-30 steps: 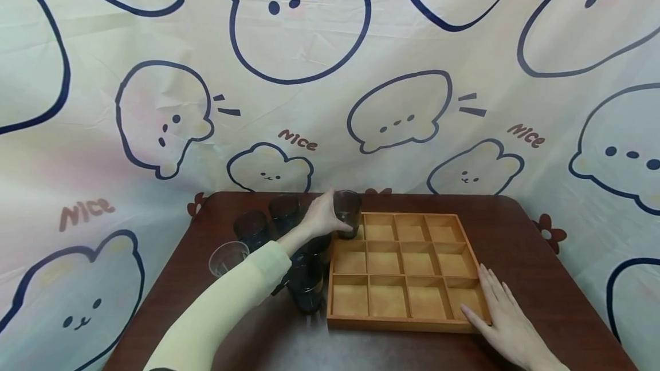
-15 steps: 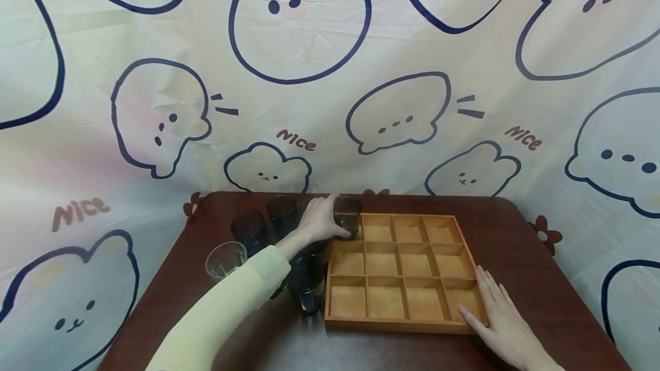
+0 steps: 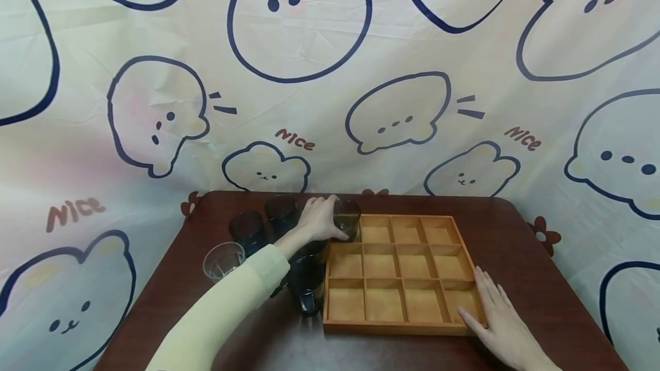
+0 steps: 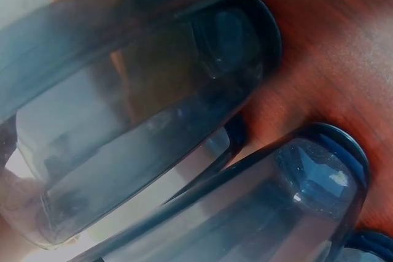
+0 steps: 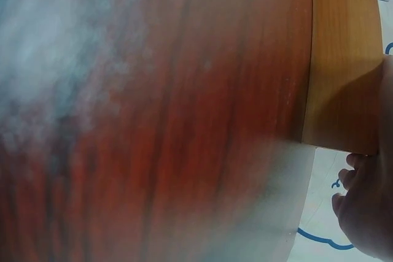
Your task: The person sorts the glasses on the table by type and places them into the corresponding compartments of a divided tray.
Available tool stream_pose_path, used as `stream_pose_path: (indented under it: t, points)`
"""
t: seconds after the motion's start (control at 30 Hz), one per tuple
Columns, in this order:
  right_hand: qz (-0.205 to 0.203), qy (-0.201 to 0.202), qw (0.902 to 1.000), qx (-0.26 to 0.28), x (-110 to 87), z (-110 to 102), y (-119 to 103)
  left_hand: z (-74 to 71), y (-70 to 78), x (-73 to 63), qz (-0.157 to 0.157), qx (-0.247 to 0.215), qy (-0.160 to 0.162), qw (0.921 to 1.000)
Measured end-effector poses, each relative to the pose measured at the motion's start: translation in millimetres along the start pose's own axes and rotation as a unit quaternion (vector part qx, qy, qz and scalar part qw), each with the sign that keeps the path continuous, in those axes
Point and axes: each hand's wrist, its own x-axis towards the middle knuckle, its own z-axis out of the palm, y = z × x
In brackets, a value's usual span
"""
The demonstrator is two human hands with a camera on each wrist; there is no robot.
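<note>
Gripping a dark glass (image 3: 348, 217) with our left hand (image 3: 315, 221), we're curling the fingers around its side at the wooden tray's (image 3: 389, 328) far-left compartment. Our pale-sleeved left arm is slanting across the counter (image 3: 263, 342); our right hand (image 3: 505, 319) is bracing the tray's right edge, fingers straight, thumb spreading over the near-right compartment.

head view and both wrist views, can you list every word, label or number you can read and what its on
"Nice": left word, on the patterned cloth
"Nice": middle word, same cloth
"Nice": right word, same cloth
No lettering can be made out on the glasses or divided tray; neither wrist view shows any.
</note>
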Motion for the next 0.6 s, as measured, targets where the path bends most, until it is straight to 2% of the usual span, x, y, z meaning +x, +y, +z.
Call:
stream_pose_path:
  t: [0.33,0.5,0.57,0.6]
  points:
    - [-0.01,0.005,0.9999,-0.005,-0.9,0,0,0.2,1.6,-1.5,0.004,0.02,-0.009,0.9997]
    - [-0.016,0.008,0.9998,-0.008,-1.6,-1,0,-11.7,1.4,-4.5,0.034,0.015,-0.037,0.9986]
    - [-0.017,0.007,0.9998,-0.008,-1.8,-1,0,-5.1,-14.3,4.6,0.061,-0.003,-0.037,0.9975]
    - [-0.017,0.006,0.9998,-0.007,-1.7,-2,0,-8.9,-13.8,4.1,0.065,-0.011,-0.043,0.9969]
